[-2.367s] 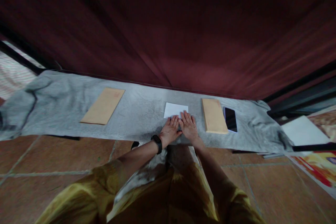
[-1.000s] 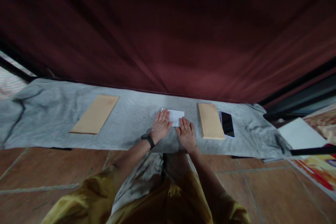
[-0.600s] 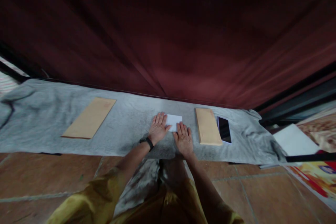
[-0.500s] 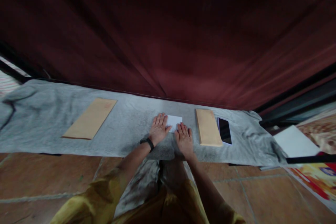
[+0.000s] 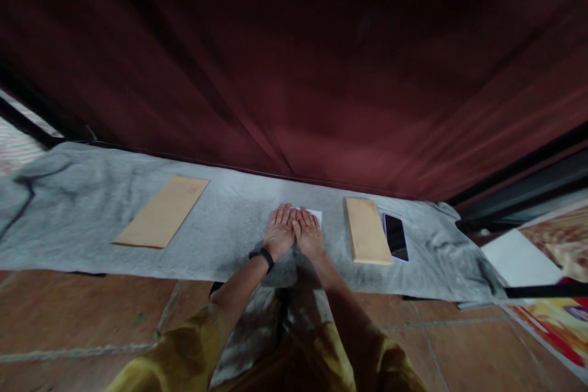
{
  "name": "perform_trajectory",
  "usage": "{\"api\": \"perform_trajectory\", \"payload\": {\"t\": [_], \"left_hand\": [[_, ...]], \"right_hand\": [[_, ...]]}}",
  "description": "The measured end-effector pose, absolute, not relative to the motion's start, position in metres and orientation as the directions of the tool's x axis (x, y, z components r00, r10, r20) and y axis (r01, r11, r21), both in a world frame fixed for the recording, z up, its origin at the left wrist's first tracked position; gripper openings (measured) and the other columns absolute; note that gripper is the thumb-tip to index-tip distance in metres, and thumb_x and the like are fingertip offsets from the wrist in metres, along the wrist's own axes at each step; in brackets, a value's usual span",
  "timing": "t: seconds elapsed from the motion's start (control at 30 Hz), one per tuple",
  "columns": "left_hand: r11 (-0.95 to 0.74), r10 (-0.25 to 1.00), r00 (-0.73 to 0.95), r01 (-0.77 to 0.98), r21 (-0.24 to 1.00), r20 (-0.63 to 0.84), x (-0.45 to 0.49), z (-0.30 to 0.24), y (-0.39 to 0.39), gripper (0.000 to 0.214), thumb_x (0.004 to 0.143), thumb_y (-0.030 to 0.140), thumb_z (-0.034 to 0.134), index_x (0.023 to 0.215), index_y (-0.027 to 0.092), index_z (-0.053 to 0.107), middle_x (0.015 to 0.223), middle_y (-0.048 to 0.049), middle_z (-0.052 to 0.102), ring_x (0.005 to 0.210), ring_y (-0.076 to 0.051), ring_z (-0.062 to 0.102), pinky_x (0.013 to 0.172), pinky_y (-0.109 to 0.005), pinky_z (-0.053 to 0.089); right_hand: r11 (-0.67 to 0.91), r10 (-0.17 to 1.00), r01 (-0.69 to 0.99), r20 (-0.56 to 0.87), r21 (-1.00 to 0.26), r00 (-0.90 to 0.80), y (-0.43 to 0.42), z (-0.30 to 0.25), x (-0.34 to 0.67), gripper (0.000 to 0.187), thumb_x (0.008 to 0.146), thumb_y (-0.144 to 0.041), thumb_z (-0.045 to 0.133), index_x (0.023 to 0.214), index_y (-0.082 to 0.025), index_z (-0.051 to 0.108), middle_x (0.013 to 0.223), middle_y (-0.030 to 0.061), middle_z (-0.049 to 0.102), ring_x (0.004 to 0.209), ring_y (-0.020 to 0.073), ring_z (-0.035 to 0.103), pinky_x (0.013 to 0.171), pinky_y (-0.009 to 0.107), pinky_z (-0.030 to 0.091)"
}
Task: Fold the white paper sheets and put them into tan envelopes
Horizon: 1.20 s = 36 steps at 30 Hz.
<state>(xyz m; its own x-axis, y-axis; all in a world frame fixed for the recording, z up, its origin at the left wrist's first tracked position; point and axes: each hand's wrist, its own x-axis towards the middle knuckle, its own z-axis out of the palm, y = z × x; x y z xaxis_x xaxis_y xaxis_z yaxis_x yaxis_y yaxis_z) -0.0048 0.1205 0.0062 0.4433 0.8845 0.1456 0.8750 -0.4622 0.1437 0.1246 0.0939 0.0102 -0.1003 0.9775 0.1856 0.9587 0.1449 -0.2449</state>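
A small white sheet of paper [image 5: 316,215] lies on the grey cloth [image 5: 234,214], mostly covered by my hands. My left hand [image 5: 280,231], with a black band at the wrist, rests flat over the paper's left side, fingers stretched out. Flat on the paper beside it is my right hand [image 5: 309,235], its fingers extended and its thumb side touching the left hand. To the right lie a stack of brown envelopes [image 5: 369,231] and a phone [image 5: 395,237] with a dark screen. A single brown envelope [image 5: 163,212] lies further left.
A dark red fabric sheet [image 5: 294,73] hangs along the far edge of the cloth. Black frame bars [image 5: 528,193] stand at the right, near a white board [image 5: 521,260] and a colourful printed sheet [image 5: 551,324]. Terracotta tiles [image 5: 92,312] cover the floor.
My right hand has slid left across the paper to meet my left hand, covering more of the sheet. The view has shifted slightly.
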Motion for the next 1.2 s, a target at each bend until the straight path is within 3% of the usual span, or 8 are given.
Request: {"api": "perform_trajectory", "payload": {"t": [0.2, 0.43, 0.53, 0.7, 0.9, 1.1, 1.2], "left_hand": [[-0.452, 0.889, 0.429, 0.878, 0.158, 0.161, -0.004, 0.008, 0.120, 0.059, 0.101, 0.033, 0.031, 0.155, 0.009, 0.038, 0.165, -0.0171, 0.034, 0.156, -0.029, 0.024, 0.126, -0.050, 0.021], [-0.441, 0.890, 0.409, 0.884, 0.154, 0.204, -0.003, 0.004, 0.120, 0.060, 0.101, 0.036, 0.033, 0.156, 0.013, 0.038, 0.163, -0.0154, 0.038, 0.155, -0.028, 0.027, 0.125, -0.050, 0.022], [-0.443, 0.889, 0.408, 0.882, 0.164, 0.208, -0.003, 0.004, 0.121, 0.061, 0.101, 0.037, 0.033, 0.156, 0.011, 0.038, 0.163, -0.0159, 0.037, 0.155, -0.028, 0.027, 0.126, -0.051, 0.021], [-0.446, 0.890, 0.411, 0.876, 0.183, 0.198, -0.002, 0.004, 0.121, 0.061, 0.102, 0.037, 0.032, 0.155, 0.008, 0.040, 0.163, -0.0178, 0.036, 0.155, -0.031, 0.026, 0.126, -0.051, 0.019], [-0.463, 0.877, 0.412, 0.860, 0.212, 0.245, -0.005, 0.010, 0.116, 0.057, 0.103, 0.037, 0.033, 0.150, 0.008, 0.046, 0.161, -0.0174, 0.042, 0.153, -0.031, 0.031, 0.126, -0.049, 0.020], [-0.474, 0.872, 0.410, 0.844, 0.249, 0.269, -0.015, 0.010, 0.102, 0.054, 0.102, 0.034, 0.036, 0.147, 0.008, 0.048, 0.158, -0.0189, 0.046, 0.151, -0.029, 0.035, 0.124, -0.048, 0.026], [-0.502, 0.857, 0.439, 0.830, 0.244, 0.269, -0.020, 0.008, 0.093, 0.053, 0.102, 0.036, 0.038, 0.147, 0.009, 0.049, 0.157, -0.0192, 0.047, 0.151, -0.029, 0.035, 0.124, -0.048, 0.027]], "right_hand": [[0.081, 0.970, 0.976, 0.241, -0.203, -0.030, 0.086, 0.000, 0.149, 0.053, 0.108, -0.036, 0.035, 0.154, -0.013, 0.044, 0.161, 0.0164, 0.041, 0.150, 0.0290, 0.035, 0.121, 0.052, 0.027], [-0.085, 0.928, 0.977, 0.342, -0.195, 0.149, 0.074, -0.010, 0.162, 0.061, 0.106, -0.041, 0.033, 0.152, -0.003, 0.043, 0.156, 0.0253, 0.044, 0.145, 0.0347, 0.041, 0.118, 0.056, 0.027], [-0.144, 0.910, 0.964, 0.353, -0.222, 0.217, 0.069, -0.008, 0.163, 0.059, 0.106, -0.040, 0.033, 0.149, -0.003, 0.047, 0.153, 0.0256, 0.048, 0.143, 0.0352, 0.043, 0.116, 0.055, 0.027], [-0.241, 0.900, 0.926, 0.292, -0.290, 0.325, 0.063, 0.004, 0.155, 0.050, 0.102, -0.030, 0.040, 0.144, -0.006, 0.052, 0.148, 0.0225, 0.054, 0.137, 0.0332, 0.049, 0.114, 0.049, 0.031], [-0.354, 0.892, 0.870, 0.156, -0.342, 0.424, 0.066, 0.029, 0.150, 0.038, 0.093, -0.023, 0.050, 0.128, -0.013, 0.064, 0.127, 0.0210, 0.064, 0.117, 0.0343, 0.060, 0.096, 0.044, 0.044], [-0.371, 0.895, 0.785, 0.034, -0.497, 0.445, 0.073, 0.042, 0.157, 0.030, 0.087, -0.017, 0.053, 0.112, -0.012, 0.069, 0.111, 0.0172, 0.071, 0.106, 0.0273, 0.068, 0.090, 0.033, 0.049], [-0.358, 0.903, 0.769, 0.015, -0.529, 0.430, 0.075, 0.042, 0.161, 0.029, 0.086, -0.017, 0.051, 0.106, -0.013, 0.071, 0.097, 0.0132, 0.076, 0.093, 0.0245, 0.072, 0.078, 0.029, 0.051]]}}
